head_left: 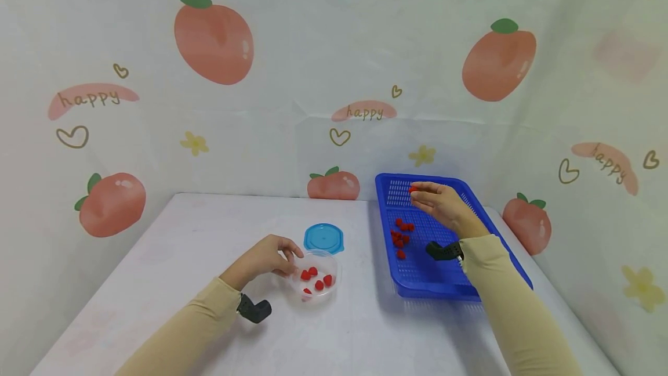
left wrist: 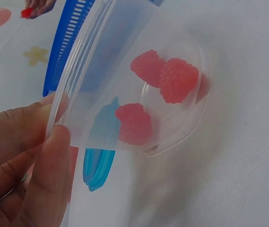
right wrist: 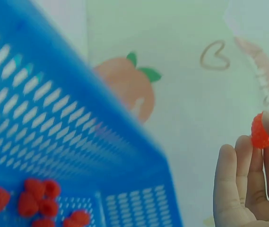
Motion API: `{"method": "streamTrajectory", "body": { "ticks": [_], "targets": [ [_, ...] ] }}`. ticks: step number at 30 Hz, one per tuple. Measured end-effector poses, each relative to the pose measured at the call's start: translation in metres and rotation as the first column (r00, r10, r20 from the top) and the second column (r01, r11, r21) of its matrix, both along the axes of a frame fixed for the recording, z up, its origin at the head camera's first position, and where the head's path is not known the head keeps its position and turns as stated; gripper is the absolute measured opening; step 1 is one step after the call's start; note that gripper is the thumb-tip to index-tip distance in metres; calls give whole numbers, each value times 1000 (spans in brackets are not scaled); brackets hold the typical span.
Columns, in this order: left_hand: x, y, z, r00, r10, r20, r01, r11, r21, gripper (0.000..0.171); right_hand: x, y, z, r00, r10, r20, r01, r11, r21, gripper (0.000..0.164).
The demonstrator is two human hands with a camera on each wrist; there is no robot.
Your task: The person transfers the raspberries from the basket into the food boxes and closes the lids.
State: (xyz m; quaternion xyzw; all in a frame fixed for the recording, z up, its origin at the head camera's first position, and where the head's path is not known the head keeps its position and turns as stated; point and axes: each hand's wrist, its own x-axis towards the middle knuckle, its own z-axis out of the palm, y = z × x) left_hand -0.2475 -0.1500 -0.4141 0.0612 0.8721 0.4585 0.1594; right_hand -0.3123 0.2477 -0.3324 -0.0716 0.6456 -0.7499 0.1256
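My left hand (head_left: pixel 268 257) pinches the rim of a clear plastic container (head_left: pixel 336 274) between thumb and fingers. Several red raspberries (left wrist: pixel 179 80) lie on its bottom. Over the back part of a blue plastic basket (head_left: pixel 394 283), my right hand (head_left: pixel 440 205) holds one raspberry (right wrist: pixel 261 131) between thumb and fingertips, above the basket's rim. More raspberries (head_left: pixel 399 239) lie along the left side of the basket's floor.
A blue lid (head_left: pixel 323 238) lies on the white table (head_left: pixel 209 219) just behind the clear container. At the back and sides hangs a white printed cloth (head_left: pixel 282 74). Each wrist carries a black camera (head_left: pixel 254 309).
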Motion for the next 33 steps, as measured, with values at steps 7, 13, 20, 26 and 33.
{"method": "streamTrajectory", "body": {
  "ticks": [7,13,20,26,33],
  "targets": [
    [-1,-1,-2,1000,-3,2,3,1000,10,24,12,-15,12,998,32,-49,-35,998,-57,19],
    [-1,-1,-2,1000,-1,5,1,1000,10,25,21,-33,18,998,37,-54,-42,995,-88,19],
    [-1,0,-2,1000,0,5,0,1000,9,25,35,-57,22,997,52,-63,-57,996,-68,18],
    [0,0,-1,1000,0,4,0,1000,6,25,47,-77,17,996,55,-68,-59,996,-62,21],
    [0,0,0,1000,-3,2,3,1000,5,25,59,-97,5,997,42,-65,-44,999,-16,19]
  ]
}}
